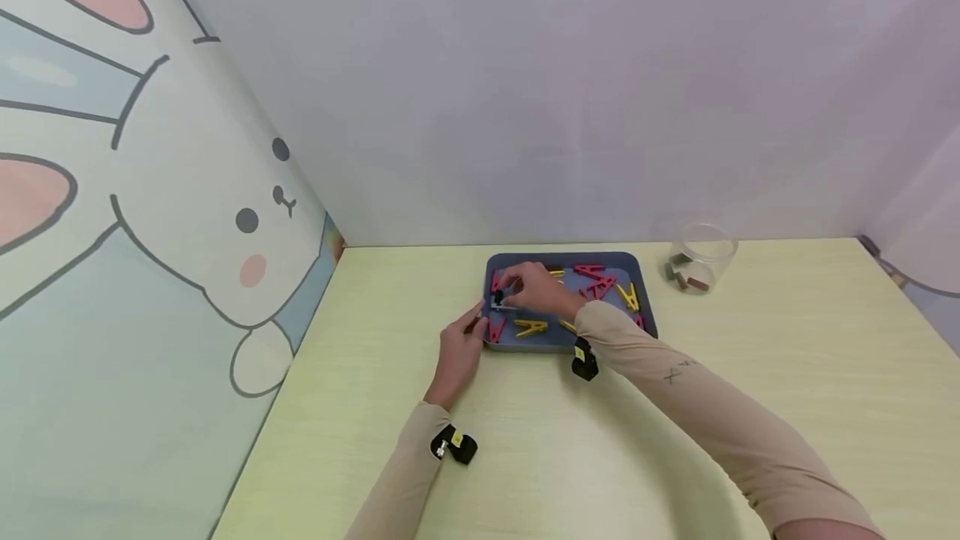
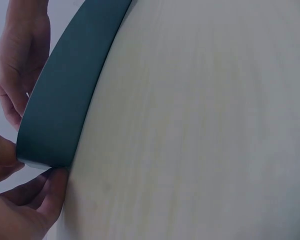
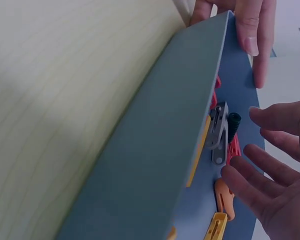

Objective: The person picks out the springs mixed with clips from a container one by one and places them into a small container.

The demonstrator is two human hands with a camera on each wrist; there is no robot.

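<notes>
A shallow blue-grey tray (image 1: pixel 570 347) lies on the table, holding several red and yellow clothespins (image 1: pixel 531 327). My left hand (image 1: pixel 459 354) grips its near left corner, with fingers over the rim in the right wrist view. Above the tray's left part is my right hand (image 1: pixel 546 288). In the right wrist view, its thumb and fingers are spread apart with nothing held between them. Close to those fingertips sit a grey clip-like piece (image 3: pixel 217 132) and a dark green, ribbed cylindrical piece (image 3: pixel 234 123). An orange piece (image 3: pixel 223 197) lies lower in the tray.
To the tray's right, a clear plastic cup (image 1: pixel 705 250) contains a few small dark green and brown pieces (image 1: pixel 697 283). A pale wall rises behind the table (image 1: pixel 780 373). On the left stands a panel with a rabbit drawing (image 1: pixel 187 190).
</notes>
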